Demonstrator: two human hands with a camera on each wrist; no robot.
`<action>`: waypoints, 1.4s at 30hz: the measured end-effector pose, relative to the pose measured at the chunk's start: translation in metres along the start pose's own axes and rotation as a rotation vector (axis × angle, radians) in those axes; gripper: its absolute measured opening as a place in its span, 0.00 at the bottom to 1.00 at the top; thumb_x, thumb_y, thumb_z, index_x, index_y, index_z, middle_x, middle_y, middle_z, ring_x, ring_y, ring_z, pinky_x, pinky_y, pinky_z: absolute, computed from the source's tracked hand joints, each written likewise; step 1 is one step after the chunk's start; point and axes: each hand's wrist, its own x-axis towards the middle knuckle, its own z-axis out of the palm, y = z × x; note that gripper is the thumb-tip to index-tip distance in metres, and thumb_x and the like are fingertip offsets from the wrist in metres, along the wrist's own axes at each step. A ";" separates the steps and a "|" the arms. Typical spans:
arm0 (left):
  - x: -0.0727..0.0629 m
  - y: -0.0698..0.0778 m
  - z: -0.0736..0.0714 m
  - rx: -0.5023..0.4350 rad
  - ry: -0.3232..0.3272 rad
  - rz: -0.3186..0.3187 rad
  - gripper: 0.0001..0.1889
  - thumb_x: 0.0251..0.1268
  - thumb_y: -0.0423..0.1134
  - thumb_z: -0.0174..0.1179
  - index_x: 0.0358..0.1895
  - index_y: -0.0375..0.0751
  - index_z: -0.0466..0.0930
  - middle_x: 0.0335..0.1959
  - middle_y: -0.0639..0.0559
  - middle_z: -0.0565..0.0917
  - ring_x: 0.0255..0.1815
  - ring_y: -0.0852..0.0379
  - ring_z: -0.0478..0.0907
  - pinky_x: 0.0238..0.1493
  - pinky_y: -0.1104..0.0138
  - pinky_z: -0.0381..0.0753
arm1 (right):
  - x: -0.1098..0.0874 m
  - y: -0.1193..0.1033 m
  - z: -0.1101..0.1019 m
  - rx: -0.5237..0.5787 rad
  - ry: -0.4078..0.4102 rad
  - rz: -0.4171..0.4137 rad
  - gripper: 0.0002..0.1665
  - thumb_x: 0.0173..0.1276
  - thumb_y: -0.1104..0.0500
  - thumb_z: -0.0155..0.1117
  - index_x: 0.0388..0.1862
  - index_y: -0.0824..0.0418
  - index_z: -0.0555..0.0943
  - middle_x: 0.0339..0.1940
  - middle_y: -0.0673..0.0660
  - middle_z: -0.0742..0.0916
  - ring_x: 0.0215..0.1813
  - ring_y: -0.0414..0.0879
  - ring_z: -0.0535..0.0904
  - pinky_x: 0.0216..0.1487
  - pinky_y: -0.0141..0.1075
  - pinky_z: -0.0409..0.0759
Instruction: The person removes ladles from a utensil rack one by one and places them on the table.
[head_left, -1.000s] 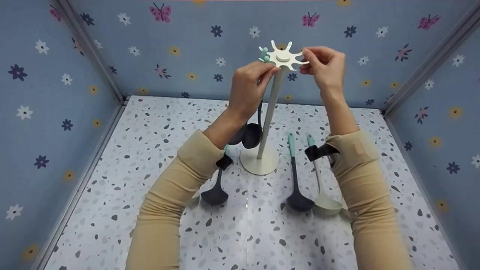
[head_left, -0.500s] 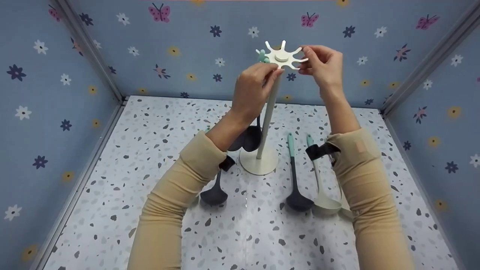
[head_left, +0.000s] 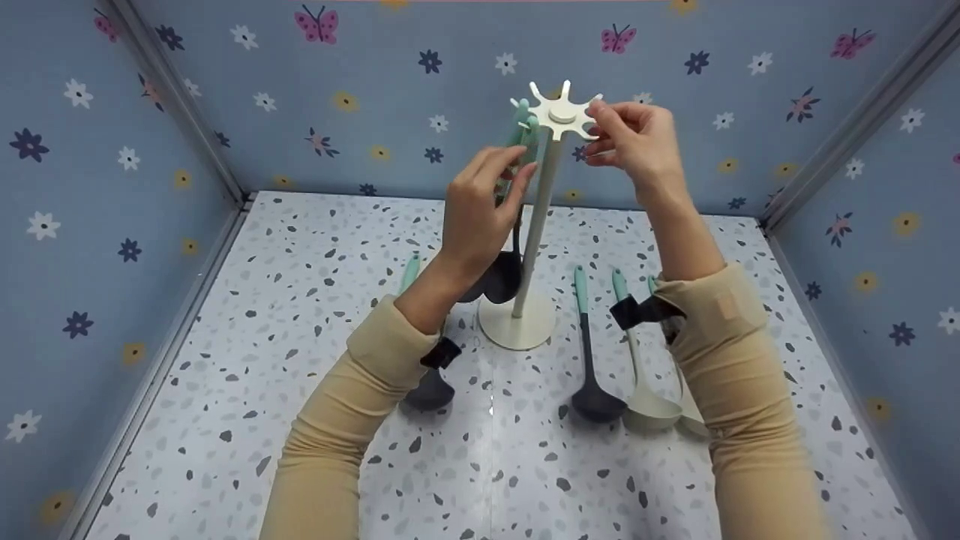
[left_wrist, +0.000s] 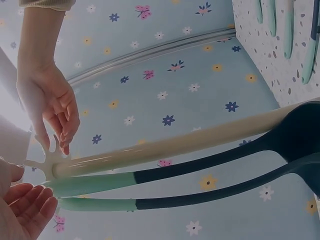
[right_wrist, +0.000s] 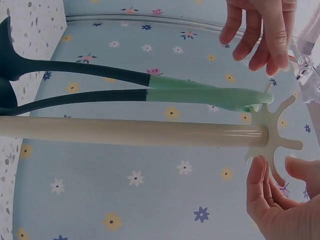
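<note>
Two dark ladles (head_left: pixel 504 276) with mint-green handles (left_wrist: pixel 95 184) hang side by side from the left of a cream rack top (head_left: pixel 562 112) with radiating hooks, on an upright pole (right_wrist: pixel 200 134). My left hand (head_left: pixel 480 202) is beside these handles in the head view; the right wrist view shows its loosely bent fingers apart from them. At the rack top's right side, my right hand (head_left: pixel 641 150) has thumb and fingers spread around a hook (right_wrist: pixel 276 172). A gap shows at the thumb in the right wrist view; fingertip contact is unclear.
Right of the stand's round base (head_left: pixel 517 322) lie a dark ladle (head_left: pixel 598 401), a white ladle (head_left: pixel 651 409) and another light utensil (head_left: pixel 691 420), partly hidden by the sleeve. Another dark ladle (head_left: pixel 431 394) lies left, half under my left arm. Patterned walls (head_left: pixel 300 112) enclose the speckled table (head_left: pixel 300 247).
My left hand has come down and left from the rack top to beside the hanging handles. The rack top has turned slightly. My right hand has shifted a little left, its fingers spreading.
</note>
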 end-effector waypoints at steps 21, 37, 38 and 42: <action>-0.066 -0.053 0.014 -0.020 0.005 -0.271 0.13 0.60 0.36 0.55 0.46 0.31 0.75 0.39 0.44 0.77 0.40 0.51 0.74 0.37 0.65 0.76 | 0.005 0.007 0.013 0.077 -0.056 0.116 0.14 0.66 0.59 0.53 0.26 0.69 0.72 0.19 0.59 0.75 0.20 0.45 0.70 0.24 0.31 0.76; -0.093 -0.076 0.031 -0.122 -0.054 -0.435 0.14 0.59 0.33 0.56 0.46 0.29 0.74 0.40 0.39 0.76 0.42 0.47 0.74 0.38 0.60 0.78 | 0.005 0.009 0.014 0.218 -0.073 0.118 0.11 0.67 0.64 0.50 0.26 0.70 0.71 0.18 0.58 0.71 0.18 0.45 0.66 0.19 0.30 0.69; -0.094 -0.077 0.032 -0.133 -0.058 -0.446 0.14 0.59 0.33 0.57 0.46 0.29 0.74 0.40 0.38 0.76 0.42 0.46 0.75 0.38 0.60 0.78 | 0.005 0.009 0.014 0.222 -0.074 0.115 0.11 0.66 0.64 0.50 0.26 0.70 0.71 0.18 0.58 0.71 0.18 0.45 0.66 0.19 0.30 0.69; -0.096 -0.080 0.036 -0.136 -0.071 -0.489 0.14 0.58 0.32 0.57 0.46 0.28 0.74 0.39 0.38 0.77 0.42 0.47 0.75 0.38 0.64 0.78 | 0.005 0.009 0.015 0.223 -0.078 0.101 0.11 0.66 0.64 0.50 0.26 0.70 0.71 0.18 0.58 0.71 0.17 0.45 0.66 0.19 0.30 0.69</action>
